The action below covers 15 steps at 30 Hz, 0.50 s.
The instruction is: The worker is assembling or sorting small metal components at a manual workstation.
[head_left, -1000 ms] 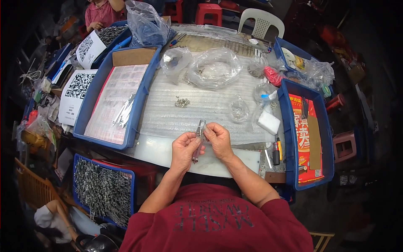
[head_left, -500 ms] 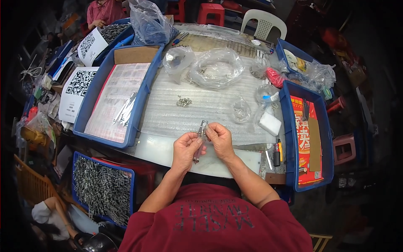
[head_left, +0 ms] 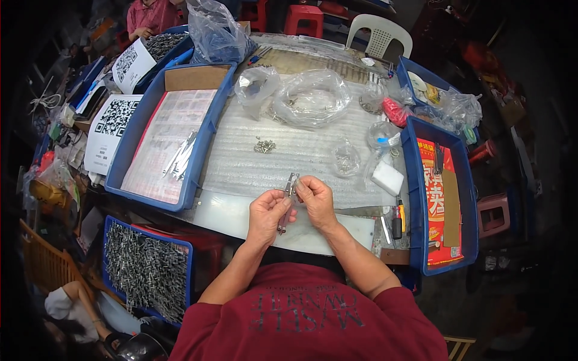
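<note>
Over on the left, a blue tray (head_left: 209, 129) holds loose metal strips (head_left: 180, 157), likely within easy reach; a small heap of fittings (head_left: 264, 146) sits ahead of the left hand (head_left: 267, 213), whose thumb and fingers are clamped on a slim metal part (head_left: 289, 183) above the white sheet (head_left: 221, 209), seemingly to steady it; the right hand (head_left: 316, 201) pinches its far end, fingertips together, and beyond, a yellow-handled tool (head_left: 400, 213) lies near the right-hand tray (head_left: 472, 231)

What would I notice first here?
Probably the left hand and right hand, meeting at a slim metal-looking piece near the centre. Then the bright red printed sheet inside the blue tray on the right, and the dense heap of small metal parts in another blue tray at lower left.
</note>
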Each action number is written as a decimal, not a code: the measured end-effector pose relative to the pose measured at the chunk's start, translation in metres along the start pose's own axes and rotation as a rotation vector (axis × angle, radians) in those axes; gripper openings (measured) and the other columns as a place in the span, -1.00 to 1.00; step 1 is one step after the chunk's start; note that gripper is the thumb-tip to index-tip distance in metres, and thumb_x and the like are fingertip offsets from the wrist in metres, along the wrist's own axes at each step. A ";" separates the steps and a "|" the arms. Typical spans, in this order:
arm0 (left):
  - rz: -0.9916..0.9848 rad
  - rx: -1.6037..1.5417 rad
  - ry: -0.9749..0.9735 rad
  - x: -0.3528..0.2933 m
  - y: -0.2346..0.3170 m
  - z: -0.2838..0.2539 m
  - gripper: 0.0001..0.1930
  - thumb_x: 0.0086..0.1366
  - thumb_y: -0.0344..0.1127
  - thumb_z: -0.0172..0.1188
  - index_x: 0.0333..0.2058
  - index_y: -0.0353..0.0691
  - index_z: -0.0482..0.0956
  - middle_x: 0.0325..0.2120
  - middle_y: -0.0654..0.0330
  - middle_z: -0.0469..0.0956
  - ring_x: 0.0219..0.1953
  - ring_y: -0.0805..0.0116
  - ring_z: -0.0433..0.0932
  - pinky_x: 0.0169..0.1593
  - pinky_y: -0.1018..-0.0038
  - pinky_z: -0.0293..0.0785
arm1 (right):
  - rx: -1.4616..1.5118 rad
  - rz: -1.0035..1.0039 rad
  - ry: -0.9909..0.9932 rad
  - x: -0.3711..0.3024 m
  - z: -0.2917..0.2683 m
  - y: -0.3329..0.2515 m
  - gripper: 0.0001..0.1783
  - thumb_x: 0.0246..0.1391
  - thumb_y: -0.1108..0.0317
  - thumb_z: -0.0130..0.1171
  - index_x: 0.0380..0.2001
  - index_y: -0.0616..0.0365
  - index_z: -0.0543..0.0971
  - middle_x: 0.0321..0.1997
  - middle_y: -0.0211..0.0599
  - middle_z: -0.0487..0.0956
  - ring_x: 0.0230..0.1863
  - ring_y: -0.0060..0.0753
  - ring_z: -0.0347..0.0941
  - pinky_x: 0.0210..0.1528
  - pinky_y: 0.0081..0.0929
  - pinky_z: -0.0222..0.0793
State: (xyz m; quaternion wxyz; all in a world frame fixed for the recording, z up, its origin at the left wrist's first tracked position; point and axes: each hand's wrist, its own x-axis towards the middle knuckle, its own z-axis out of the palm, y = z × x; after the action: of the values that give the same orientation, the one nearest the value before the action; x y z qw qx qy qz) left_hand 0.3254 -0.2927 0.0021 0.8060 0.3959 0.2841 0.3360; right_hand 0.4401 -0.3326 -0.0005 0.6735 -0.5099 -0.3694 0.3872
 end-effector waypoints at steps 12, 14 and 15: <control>0.006 0.006 -0.008 -0.001 0.000 0.000 -0.89 0.01 -0.47 0.00 -0.44 -0.32 0.32 -0.58 0.18 0.41 -0.61 0.47 0.42 -0.55 0.62 0.39 | -0.012 -0.006 -0.001 0.000 -0.001 0.002 -0.81 -0.07 0.31 -0.06 -0.60 0.21 0.37 -0.65 -0.55 0.30 -0.58 -0.76 0.14 -0.53 -0.79 0.09; 0.006 0.003 -0.010 -0.001 0.000 0.000 -0.89 0.01 -0.47 0.00 -0.44 -0.32 0.32 -0.58 0.18 0.41 -0.61 0.47 0.42 -0.55 0.62 0.39 | -0.010 -0.006 -0.002 0.000 0.000 0.001 -0.81 -0.07 0.32 -0.06 -0.60 0.21 0.37 -0.65 -0.55 0.30 -0.57 -0.76 0.14 -0.53 -0.79 0.09; 0.006 0.002 -0.008 -0.001 -0.001 0.000 -0.89 0.01 -0.47 0.00 -0.44 -0.32 0.32 -0.58 0.18 0.41 -0.61 0.47 0.42 -0.55 0.62 0.39 | -0.011 -0.004 0.003 -0.001 0.000 0.001 -0.82 -0.07 0.32 -0.06 -0.60 0.21 0.37 -0.65 -0.55 0.31 -0.57 -0.76 0.15 -0.53 -0.79 0.09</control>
State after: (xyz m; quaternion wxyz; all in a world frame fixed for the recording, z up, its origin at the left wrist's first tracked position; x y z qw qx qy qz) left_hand 0.3251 -0.2934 0.0015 0.8057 0.3990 0.2802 0.3364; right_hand 0.4400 -0.3330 -0.0018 0.6718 -0.5135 -0.3717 0.3831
